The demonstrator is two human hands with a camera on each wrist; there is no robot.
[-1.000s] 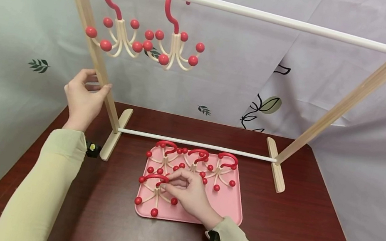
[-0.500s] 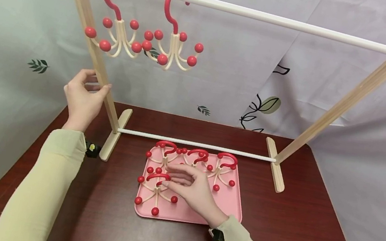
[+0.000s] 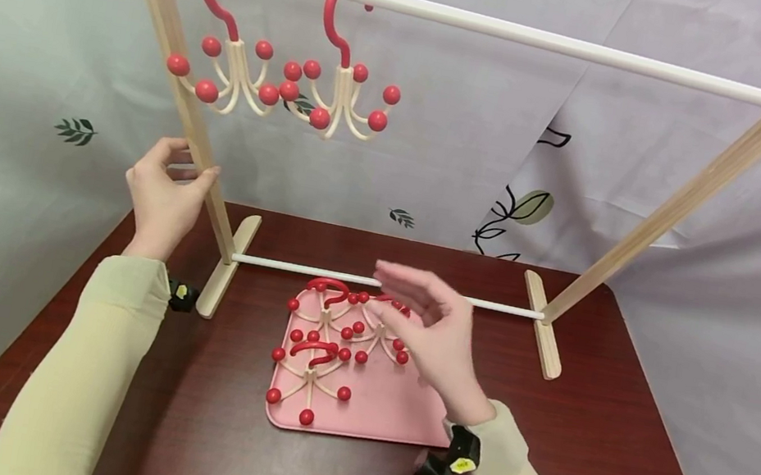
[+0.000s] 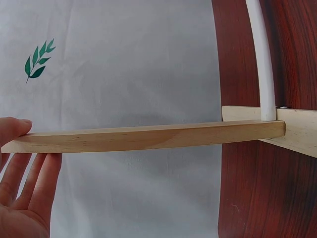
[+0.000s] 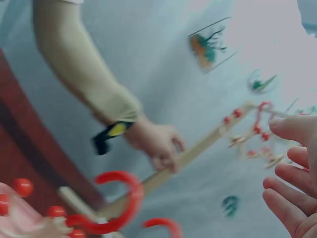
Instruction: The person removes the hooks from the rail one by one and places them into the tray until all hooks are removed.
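My left hand (image 3: 166,195) grips the left wooden post (image 4: 148,139) of a hanging rack, thumb on one side and fingers on the other. My right hand (image 3: 439,338) is over the pink tray (image 3: 390,409), its fingers loosely extended and holding nothing. On the tray lie several octopus-shaped hangers with red hooks and red balls: one at the front left (image 3: 310,374), one behind it (image 3: 326,316) and one in the middle (image 3: 381,331). Behind my right hand, the tray's right back part is hidden. Two similar hangers, a left one (image 3: 235,69) and a right one (image 3: 342,94), hang from the rack.
A white top rod (image 3: 568,45) spans the rack to the right wooden post (image 3: 685,203). Its lower white rod (image 3: 297,267) runs low behind the tray. Wooden feet (image 3: 222,279) stand on the dark red table (image 3: 211,410). A pale patterned cloth (image 3: 442,131) hangs behind.
My right hand has let go of the front-left hanger's hook, then moved up and right across the tray with its fingers spread. The left hand keeps its hold on the post.
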